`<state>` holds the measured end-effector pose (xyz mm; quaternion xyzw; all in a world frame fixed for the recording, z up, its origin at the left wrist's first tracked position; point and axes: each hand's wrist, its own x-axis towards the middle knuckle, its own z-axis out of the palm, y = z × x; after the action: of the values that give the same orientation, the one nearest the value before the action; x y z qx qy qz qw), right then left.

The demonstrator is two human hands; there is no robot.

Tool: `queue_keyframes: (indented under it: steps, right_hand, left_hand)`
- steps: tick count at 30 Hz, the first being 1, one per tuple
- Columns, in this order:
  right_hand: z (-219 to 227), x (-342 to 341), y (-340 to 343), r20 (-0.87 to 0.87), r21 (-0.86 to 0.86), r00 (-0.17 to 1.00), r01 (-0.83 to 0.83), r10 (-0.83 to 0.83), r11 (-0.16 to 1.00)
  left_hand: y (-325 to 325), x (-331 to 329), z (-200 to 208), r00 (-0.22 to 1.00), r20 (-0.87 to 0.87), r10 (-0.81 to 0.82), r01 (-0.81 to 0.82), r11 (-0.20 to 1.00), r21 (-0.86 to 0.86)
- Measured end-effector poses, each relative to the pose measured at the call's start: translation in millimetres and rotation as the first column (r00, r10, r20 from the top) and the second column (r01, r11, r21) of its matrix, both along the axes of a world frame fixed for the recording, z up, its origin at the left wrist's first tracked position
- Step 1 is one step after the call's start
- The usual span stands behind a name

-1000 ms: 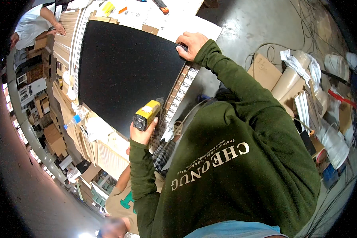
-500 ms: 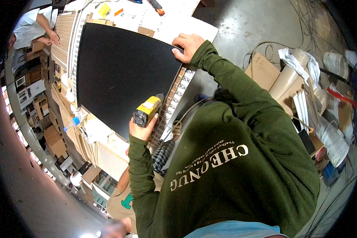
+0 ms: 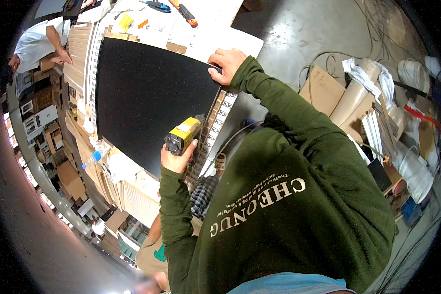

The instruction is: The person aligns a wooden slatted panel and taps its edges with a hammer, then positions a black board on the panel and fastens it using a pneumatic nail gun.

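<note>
A large black panel (image 3: 147, 93) lies flat on the work table, with a wooden frame edge (image 3: 213, 120) along its right side. My left hand (image 3: 177, 159) is closed around a yellow and black handheld power tool (image 3: 183, 134). The tool's front end is at the panel's right edge; whether it touches is hard to tell. Farther off, at the panel's far right corner, my right hand (image 3: 229, 66) grips the edge with its fingers curled and its thumb over the black surface.
Beyond the panel, orange-handled tools (image 3: 186, 14) and yellow pieces (image 3: 126, 21) lie on the white tabletop (image 3: 215, 29). A blue-capped bottle (image 3: 94, 158) is at left. One person (image 3: 41, 41) stands far left, another (image 3: 152, 255) near left. Cardboard (image 3: 321, 88) and rolls crowd the right floor.
The view has shifted slightly, so the panel and tabletop sit a little lower. Both hands keep their holds, and the power tool stays at the panel's right edge.
</note>
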<state>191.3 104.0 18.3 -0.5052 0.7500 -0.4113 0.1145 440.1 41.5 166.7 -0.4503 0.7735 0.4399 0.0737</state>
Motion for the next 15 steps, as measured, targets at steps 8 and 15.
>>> queue_keyframes:
  steps: [8,15]
  right_hand:
    - [1,-2,1,0.011,0.002,1.000,-0.008,0.008,1.000]
    - [2,-1,1,0.005,0.004,1.000,-0.001,0.001,1.000]
  left_hand:
    - [-1,-2,-2,0.999,0.005,0.047,-0.047,0.999,0.027]
    - [-5,6,-9,0.991,0.002,-0.136,0.134,0.976,-0.169]
